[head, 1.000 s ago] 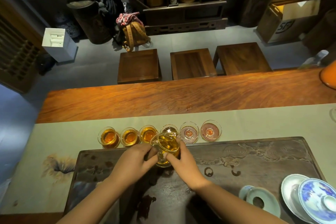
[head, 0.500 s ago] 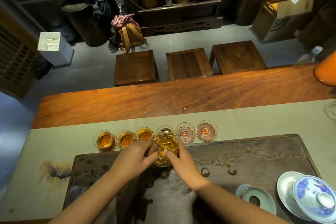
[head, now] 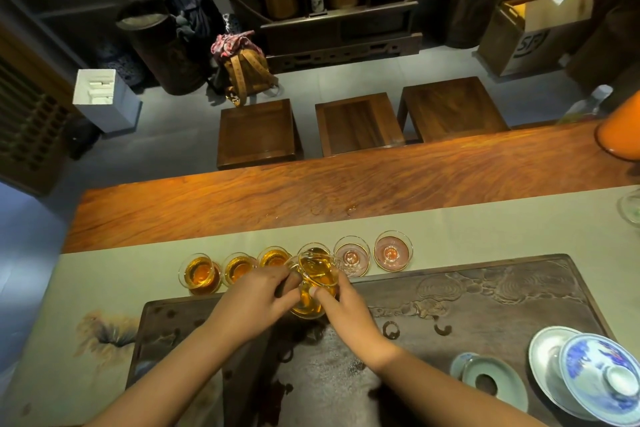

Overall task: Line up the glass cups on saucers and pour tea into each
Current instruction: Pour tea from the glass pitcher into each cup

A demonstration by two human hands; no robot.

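Observation:
Several small glass cups on saucers stand in a row on the green table runner. The three at the left [head: 202,274] [head: 239,269] [head: 273,257] hold amber tea. The two at the right [head: 352,256] [head: 393,251] look empty. A glass pitcher of tea [head: 313,282] is tilted over the fourth cup [head: 313,250], whose contents I cannot tell. My left hand [head: 254,302] grips the pitcher's left side. My right hand [head: 346,308] holds its right side, thumb on the glass.
A dark carved tea tray [head: 485,291] lies under my hands. On its right end sit a blue-and-white lidded bowl [head: 602,378] and a celadon strainer holder [head: 491,381]. An orange vessel [head: 620,135] stands at the table's far right edge. Three wooden stools stand beyond the table.
The pitcher has stayed tilted over the fourth cup with both hands on it. The view has shifted slightly; the hands have hardly moved.

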